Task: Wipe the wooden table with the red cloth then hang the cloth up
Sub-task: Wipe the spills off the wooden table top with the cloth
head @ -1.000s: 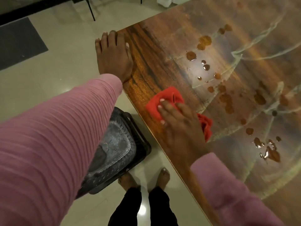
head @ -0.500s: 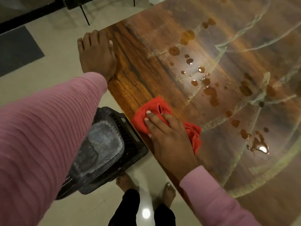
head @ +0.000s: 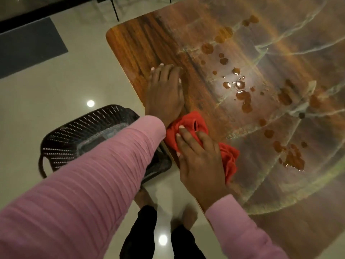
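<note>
The wooden table (head: 149,45) fills the right side of the head view, glossy, with several brown liquid spots (head: 242,96) across its middle. A crumpled red cloth (head: 229,157) lies at the table's near left edge. My right hand (head: 201,161) presses flat on the cloth with fingers spread. My left hand (head: 165,92) rests flat on the bare wood just beyond the cloth, close to the edge. The spots lie to the right of both hands, apart from the cloth.
A black perforated chair (head: 78,133) with a clear seat cover stands on the pale tiled floor, tucked against the table's left edge under my left arm. A dark mat (head: 28,47) lies on the floor far left. My feet stand below the table edge.
My left hand has slid from the table's far corner toward me and now lies just beyond the cloth. My right hand and the cloth have drawn back along the edge toward me.
</note>
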`<state>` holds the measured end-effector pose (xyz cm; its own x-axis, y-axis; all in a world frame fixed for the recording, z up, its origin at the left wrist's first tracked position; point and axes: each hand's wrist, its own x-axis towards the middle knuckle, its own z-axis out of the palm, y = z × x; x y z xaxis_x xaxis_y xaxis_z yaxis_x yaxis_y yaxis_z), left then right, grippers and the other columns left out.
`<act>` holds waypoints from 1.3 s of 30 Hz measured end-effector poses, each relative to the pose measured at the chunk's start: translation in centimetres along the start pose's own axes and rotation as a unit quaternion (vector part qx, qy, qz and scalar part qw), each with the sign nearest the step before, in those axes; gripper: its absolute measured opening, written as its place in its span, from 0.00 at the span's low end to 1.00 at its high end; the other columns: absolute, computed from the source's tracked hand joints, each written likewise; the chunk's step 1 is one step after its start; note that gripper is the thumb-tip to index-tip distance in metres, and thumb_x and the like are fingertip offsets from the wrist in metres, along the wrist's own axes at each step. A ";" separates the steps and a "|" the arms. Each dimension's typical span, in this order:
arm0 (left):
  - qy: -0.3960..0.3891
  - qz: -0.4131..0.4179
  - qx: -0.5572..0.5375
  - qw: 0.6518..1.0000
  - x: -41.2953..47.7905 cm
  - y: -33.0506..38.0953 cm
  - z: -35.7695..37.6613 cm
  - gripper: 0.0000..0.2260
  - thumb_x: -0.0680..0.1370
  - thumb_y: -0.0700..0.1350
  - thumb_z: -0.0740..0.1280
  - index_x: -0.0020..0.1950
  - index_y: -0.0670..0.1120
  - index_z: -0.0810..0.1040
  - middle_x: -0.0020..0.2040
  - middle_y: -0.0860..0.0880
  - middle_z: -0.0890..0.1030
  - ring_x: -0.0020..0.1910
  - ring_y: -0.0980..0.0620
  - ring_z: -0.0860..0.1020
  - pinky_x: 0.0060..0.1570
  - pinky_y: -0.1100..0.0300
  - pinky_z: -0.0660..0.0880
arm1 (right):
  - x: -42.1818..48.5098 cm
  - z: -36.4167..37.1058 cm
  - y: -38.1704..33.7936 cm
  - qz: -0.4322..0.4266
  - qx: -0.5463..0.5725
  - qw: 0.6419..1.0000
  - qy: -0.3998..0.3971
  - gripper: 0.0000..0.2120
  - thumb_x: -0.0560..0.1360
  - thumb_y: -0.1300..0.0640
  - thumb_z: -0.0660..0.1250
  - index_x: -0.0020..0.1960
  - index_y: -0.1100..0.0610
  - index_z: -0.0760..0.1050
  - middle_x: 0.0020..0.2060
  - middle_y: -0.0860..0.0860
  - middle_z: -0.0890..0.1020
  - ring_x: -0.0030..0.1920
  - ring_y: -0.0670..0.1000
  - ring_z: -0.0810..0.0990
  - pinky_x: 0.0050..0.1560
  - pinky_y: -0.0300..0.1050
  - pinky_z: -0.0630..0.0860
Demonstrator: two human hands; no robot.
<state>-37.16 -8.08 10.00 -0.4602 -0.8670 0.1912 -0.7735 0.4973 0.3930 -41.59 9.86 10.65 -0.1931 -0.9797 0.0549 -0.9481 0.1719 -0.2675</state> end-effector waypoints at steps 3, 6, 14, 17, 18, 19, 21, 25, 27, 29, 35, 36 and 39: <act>0.007 0.003 -0.016 1.000 -1.1 0.7 -0.1 0.17 0.81 0.42 0.55 0.69 0.45 0.70 0.70 0.44 0.71 0.73 0.44 0.63 0.75 0.49 0.52 | 0.5 -0.4 1.5 -0.003 0.004 1.000 0.006 0.19 0.78 0.52 0.57 0.67 0.53 0.74 0.67 0.48 0.74 0.65 0.57 0.69 0.63 0.54 0.65; 0.008 -0.030 -0.032 0.999 -2.1 0.8 0.0 0.16 0.82 0.42 0.54 0.69 0.44 0.70 0.70 0.44 0.71 0.73 0.44 0.63 0.75 0.49 0.53 | 1.9 -1.2 4.3 0.056 0.012 0.998 0.016 0.19 0.78 0.54 0.59 0.68 0.54 0.72 0.68 0.48 0.73 0.66 0.60 0.68 0.66 0.57 0.63; 0.026 -0.027 -0.033 0.999 -3.8 1.4 0.5 0.18 0.79 0.39 0.55 0.68 0.40 0.71 0.68 0.40 0.71 0.72 0.40 0.63 0.75 0.47 0.52 | -1.2 -1.7 2.7 0.069 0.031 0.997 0.022 0.21 0.77 0.52 0.56 0.68 0.53 0.72 0.68 0.47 0.73 0.65 0.57 0.67 0.64 0.55 0.65; 0.041 -0.032 -0.039 0.998 -3.9 1.5 0.6 0.18 0.79 0.38 0.55 0.68 0.39 0.71 0.68 0.39 0.71 0.72 0.39 0.64 0.74 0.47 0.53 | -4.8 -0.9 0.9 -0.024 0.021 0.999 -0.015 0.22 0.73 0.52 0.59 0.66 0.53 0.74 0.68 0.47 0.73 0.64 0.56 0.69 0.60 0.54 0.68; 0.041 -0.032 -0.040 0.998 -4.0 1.5 0.6 0.18 0.79 0.38 0.55 0.68 0.39 0.71 0.68 0.39 0.71 0.72 0.39 0.64 0.75 0.47 0.53 | -5.4 -0.8 1.0 -0.048 0.016 0.999 -0.020 0.22 0.72 0.53 0.60 0.65 0.53 0.75 0.68 0.47 0.74 0.63 0.57 0.70 0.59 0.53 0.68; 0.041 -0.031 -0.041 0.998 -4.0 1.6 0.6 0.18 0.80 0.38 0.55 0.68 0.39 0.71 0.69 0.39 0.70 0.72 0.39 0.64 0.75 0.47 0.53 | -5.3 -0.8 1.6 -0.062 0.008 0.998 -0.019 0.21 0.73 0.53 0.60 0.65 0.52 0.75 0.67 0.46 0.74 0.63 0.57 0.70 0.58 0.53 0.69; 0.042 -0.036 -0.048 0.997 -4.1 1.5 0.6 0.18 0.80 0.38 0.54 0.69 0.40 0.70 0.69 0.40 0.70 0.72 0.40 0.63 0.75 0.47 0.53 | -4.2 -1.4 3.2 -0.040 0.008 0.999 -0.006 0.19 0.76 0.52 0.57 0.64 0.53 0.76 0.67 0.47 0.75 0.62 0.58 0.71 0.58 0.54 0.70; 0.043 -0.047 -0.048 0.997 -4.1 1.3 0.8 0.18 0.81 0.40 0.53 0.70 0.41 0.69 0.70 0.41 0.69 0.73 0.42 0.63 0.76 0.50 0.51 | -0.9 -2.7 7.3 0.075 0.017 0.997 0.027 0.19 0.76 0.58 0.61 0.66 0.57 0.74 0.68 0.50 0.74 0.62 0.62 0.69 0.63 0.57 0.66; 0.043 -0.046 -0.046 0.997 -4.0 1.3 0.9 0.18 0.81 0.41 0.52 0.70 0.41 0.69 0.70 0.41 0.69 0.73 0.42 0.63 0.76 0.50 0.50 | -0.8 -2.6 7.2 0.092 0.026 0.995 0.030 0.20 0.75 0.59 0.61 0.67 0.57 0.73 0.68 0.50 0.73 0.63 0.62 0.68 0.64 0.57 0.65; 0.046 -0.048 -0.045 0.997 -3.9 1.3 0.9 0.18 0.81 0.40 0.52 0.70 0.41 0.69 0.70 0.41 0.69 0.73 0.42 0.63 0.76 0.50 0.50 | -2.2 -2.2 5.1 0.077 0.040 0.995 0.040 0.20 0.75 0.58 0.62 0.67 0.56 0.73 0.68 0.50 0.74 0.63 0.60 0.68 0.63 0.56 0.66; 0.051 -0.046 -0.038 0.997 -4.0 1.2 0.9 0.19 0.81 0.40 0.53 0.70 0.42 0.69 0.70 0.41 0.69 0.73 0.42 0.63 0.76 0.50 0.50 | -7.8 -0.5 1.4 -0.061 0.027 0.998 -0.015 0.23 0.70 0.54 0.59 0.65 0.54 0.75 0.68 0.48 0.73 0.62 0.57 0.68 0.57 0.53 0.69; 0.048 -0.045 -0.034 0.997 -4.0 1.2 0.9 0.19 0.81 0.39 0.53 0.70 0.42 0.69 0.70 0.41 0.69 0.73 0.42 0.63 0.76 0.50 0.50 | -7.7 -0.6 1.7 -0.070 0.017 0.997 -0.016 0.23 0.71 0.55 0.59 0.65 0.54 0.75 0.68 0.47 0.74 0.62 0.57 0.69 0.57 0.53 0.69; 0.042 -0.043 -0.024 0.998 -4.0 1.2 0.9 0.19 0.81 0.40 0.52 0.71 0.42 0.68 0.70 0.41 0.69 0.73 0.42 0.62 0.76 0.50 0.50 | -6.1 -1.2 3.7 -0.023 0.008 1.000 -0.001 0.19 0.76 0.56 0.61 0.66 0.53 0.74 0.67 0.47 0.74 0.63 0.57 0.69 0.61 0.55 0.68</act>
<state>-36.63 -4.03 8.92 -0.3534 -0.9070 0.2288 -0.7862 0.4206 0.4527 -44.23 16.56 10.52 -0.1489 -0.9867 0.0658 -0.9518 0.1249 -0.2802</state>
